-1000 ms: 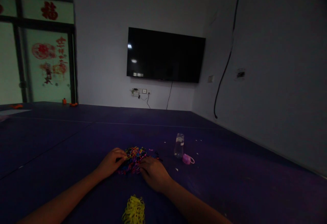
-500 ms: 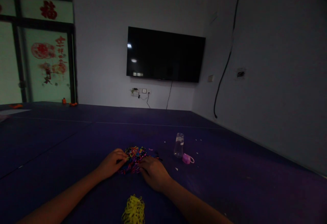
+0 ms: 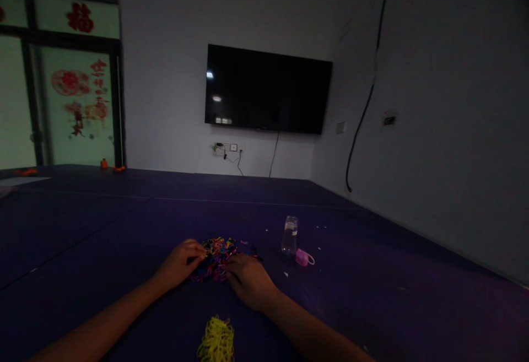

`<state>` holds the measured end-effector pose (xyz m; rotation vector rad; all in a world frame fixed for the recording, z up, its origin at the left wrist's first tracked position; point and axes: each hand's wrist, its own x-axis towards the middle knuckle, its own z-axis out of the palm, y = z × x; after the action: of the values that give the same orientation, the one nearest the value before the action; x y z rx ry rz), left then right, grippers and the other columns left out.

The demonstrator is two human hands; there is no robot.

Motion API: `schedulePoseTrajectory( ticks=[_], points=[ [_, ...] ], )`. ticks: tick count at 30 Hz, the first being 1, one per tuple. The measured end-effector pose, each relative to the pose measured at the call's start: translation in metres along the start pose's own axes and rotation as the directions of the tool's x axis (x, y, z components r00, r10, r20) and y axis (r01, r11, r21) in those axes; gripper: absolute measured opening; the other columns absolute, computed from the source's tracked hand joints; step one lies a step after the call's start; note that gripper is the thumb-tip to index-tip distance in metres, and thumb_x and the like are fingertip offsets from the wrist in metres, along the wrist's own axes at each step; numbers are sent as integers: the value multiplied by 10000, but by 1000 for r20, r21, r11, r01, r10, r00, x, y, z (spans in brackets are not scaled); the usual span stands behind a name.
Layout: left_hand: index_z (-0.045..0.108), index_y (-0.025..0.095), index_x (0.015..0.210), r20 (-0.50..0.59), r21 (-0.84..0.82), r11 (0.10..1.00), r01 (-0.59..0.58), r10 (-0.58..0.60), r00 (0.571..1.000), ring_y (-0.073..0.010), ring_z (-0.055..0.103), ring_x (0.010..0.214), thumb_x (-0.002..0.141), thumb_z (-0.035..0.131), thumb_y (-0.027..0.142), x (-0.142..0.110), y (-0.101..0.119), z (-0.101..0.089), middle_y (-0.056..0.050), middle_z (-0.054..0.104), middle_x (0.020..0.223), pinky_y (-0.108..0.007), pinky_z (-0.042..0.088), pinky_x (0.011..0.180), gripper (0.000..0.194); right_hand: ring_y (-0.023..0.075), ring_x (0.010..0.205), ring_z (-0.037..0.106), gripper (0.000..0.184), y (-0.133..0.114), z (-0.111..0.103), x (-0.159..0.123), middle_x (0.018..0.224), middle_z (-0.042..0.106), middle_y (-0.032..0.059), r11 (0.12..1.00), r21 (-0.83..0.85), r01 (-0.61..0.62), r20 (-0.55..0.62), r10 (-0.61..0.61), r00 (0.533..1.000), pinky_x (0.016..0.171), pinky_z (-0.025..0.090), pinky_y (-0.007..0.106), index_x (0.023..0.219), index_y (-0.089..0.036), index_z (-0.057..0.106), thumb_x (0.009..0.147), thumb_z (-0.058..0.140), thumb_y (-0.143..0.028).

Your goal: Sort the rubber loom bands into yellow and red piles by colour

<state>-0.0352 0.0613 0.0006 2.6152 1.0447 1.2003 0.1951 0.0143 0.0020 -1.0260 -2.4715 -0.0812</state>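
Observation:
A tangled pile of many-coloured rubber bands (image 3: 219, 249) lies on the purple surface between my two hands. At its left edge, my left hand (image 3: 184, 261) has its thumb and fingers drawn together, with a yellowish rubber band at the tips. My right hand (image 3: 250, 280) rests on the right side of the pile, fingers stretched over the bands and thumb apart. Closer to me sits a separate heap of yellow rubber bands (image 3: 216, 341), which neither hand touches.
Right of the pile stands a clear bottle (image 3: 290, 236), its pink cap with a loop (image 3: 303, 258) beside it. White scraps are scattered nearby. A television (image 3: 268, 89) hangs on the far wall, and a black cable (image 3: 363, 114) dangles along the right wall.

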Motion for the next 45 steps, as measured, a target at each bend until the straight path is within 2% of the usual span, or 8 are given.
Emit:
schedulePoseTrajectory(
  ticks=[9,15,23,27,30,35,38,45],
  points=[
    [750,221,721,115,-166,957,240,-223,968,-193,659,767,761,604,320,10,38,-12,-38,735,803,-289,503,722,181,188,957,571,236,-3,-3,0,1012,649,66,1000,4,-21,12,21,1000,842,398,278,991,-173,633,866,433,-154],
    [763,209,718,598,-334,907,258,-8,802,-155,623,627,656,736,274,11,87,-16,-19,715,682,-210,439,561,94,188,920,574,208,-1,-2,2,964,650,68,999,-34,-12,49,14,999,810,406,283,931,-173,635,866,438,-165],
    [764,201,824,722,-462,814,352,115,682,-137,560,580,647,740,334,6,106,-22,-42,717,724,-213,392,530,222,192,954,564,224,1,2,3,997,645,73,999,-42,8,23,-7,1000,827,402,292,972,-170,625,882,420,-183],
    [741,171,706,598,-448,779,439,-103,794,-113,499,485,698,651,467,16,90,-21,-34,684,632,-207,358,477,310,192,904,578,190,-1,-1,3,943,651,74,999,-48,-4,55,6,998,797,409,283,908,-159,635,863,450,-173],
    [657,163,553,220,-339,822,457,-403,888,-114,447,437,715,549,559,19,64,-18,-13,615,521,-208,306,431,441,183,914,574,203,-2,-2,3,955,647,73,999,-35,14,25,-14,1000,810,405,276,948,-160,626,865,442,-155],
    [637,168,579,-180,-275,789,549,-603,777,-165,499,429,698,395,715,8,21,-21,5,538,438,-240,350,434,610,178,946,569,206,-2,-2,1,984,642,67,1000,-25,13,21,-13,1000,833,400,272,953,-170,619,874,430,-153],
    [574,181,482,-207,-255,779,573,-623,754,-186,537,452,692,348,768,1,8,-23,-8,541,418,-266,394,490,664,179,946,571,216,-1,-2,1,1006,637,69,1000,-26,12,26,-11,1000,834,403,276,966,-176,623,881,425,-163],
    [536,192,446,-41,-231,796,559,-582,812,-214,607,529,702,327,792,-1,3,-14,-42,624,484,-290,438,568,685,185,973,567,229,-1,-3,1,1032,638,67,1000,-17,-14,28,15,999,853,405,285,980,-181,632,871,431,-158]
  ],
)
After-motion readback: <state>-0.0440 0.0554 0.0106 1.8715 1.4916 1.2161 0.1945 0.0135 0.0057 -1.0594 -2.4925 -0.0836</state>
